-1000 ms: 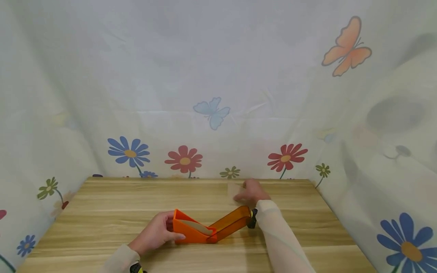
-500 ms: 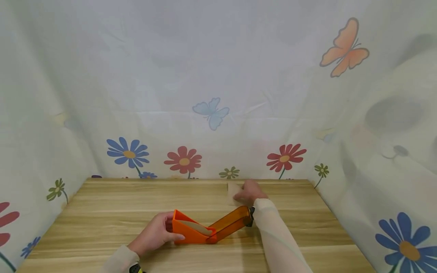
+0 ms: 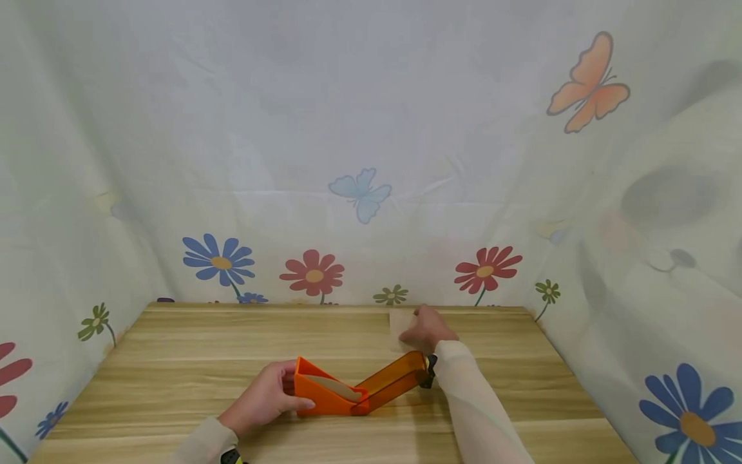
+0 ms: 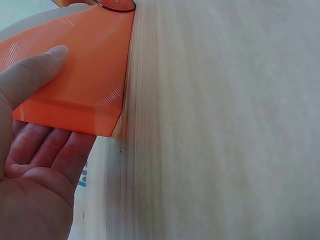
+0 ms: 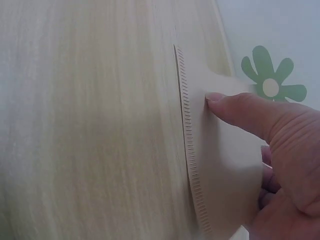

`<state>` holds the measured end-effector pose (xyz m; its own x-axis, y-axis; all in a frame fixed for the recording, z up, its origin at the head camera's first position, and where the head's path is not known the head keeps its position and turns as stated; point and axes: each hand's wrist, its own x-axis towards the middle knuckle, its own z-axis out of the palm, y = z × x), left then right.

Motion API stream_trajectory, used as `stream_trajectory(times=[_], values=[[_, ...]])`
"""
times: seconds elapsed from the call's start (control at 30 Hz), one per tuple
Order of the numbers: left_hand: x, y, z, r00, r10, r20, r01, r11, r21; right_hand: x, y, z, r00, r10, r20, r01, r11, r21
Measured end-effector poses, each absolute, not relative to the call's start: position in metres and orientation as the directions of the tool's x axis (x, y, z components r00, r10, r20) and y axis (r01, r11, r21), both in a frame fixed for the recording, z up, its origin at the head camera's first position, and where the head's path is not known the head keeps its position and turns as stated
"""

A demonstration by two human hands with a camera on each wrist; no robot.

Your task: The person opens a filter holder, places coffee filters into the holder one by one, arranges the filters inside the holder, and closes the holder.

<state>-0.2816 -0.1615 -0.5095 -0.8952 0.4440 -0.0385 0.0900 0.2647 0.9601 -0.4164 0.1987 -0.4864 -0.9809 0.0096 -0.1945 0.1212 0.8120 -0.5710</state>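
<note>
My left hand [image 3: 263,396] grips the closed end of an orange coffee filter holder [image 4: 90,70], thumb on its near wall and fingers behind. A pale brown stack of filter paper [image 3: 332,386] shows inside the holder, which stands on the table. Its see-through amber lid [image 3: 390,385] is swung up to the right, by the right wrist. Farther back, my right hand [image 3: 430,330] pinches a tan paper coffee filter [image 5: 225,155] with a crimped seam along one edge. The thumb lies on the paper's face; the other fingers are partly hidden behind it.
The wood-grain table [image 3: 232,335] ends at a hanging white cloth [image 3: 261,129] printed with flowers and butterflies. Side cloths close in the left and right. A black wrist strap part [image 3: 429,372] on the right arm overlaps the lid's end.
Both hands keep their hold, and the holder and filter stay nearly in place. The whole head view shifts very slightly.
</note>
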Motion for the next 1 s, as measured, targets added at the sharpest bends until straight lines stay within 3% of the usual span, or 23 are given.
stream_trajectory(times=[0.23, 1.0], values=[[-0.280, -0.160, -0.510, -0.895, 0.444, -0.033, 0.095, 0.263, 0.960, -0.416, 0.204, -0.488, -0.983, 0.006, -0.183, 0.122, 0.766, -0.631], [-0.281, -0.161, -0.513, -0.898, 0.438, -0.034, 0.096, 0.272, 0.957, -0.426, 0.245, -0.483, -0.968, -0.244, -0.049, -0.146, 0.717, -0.681]])
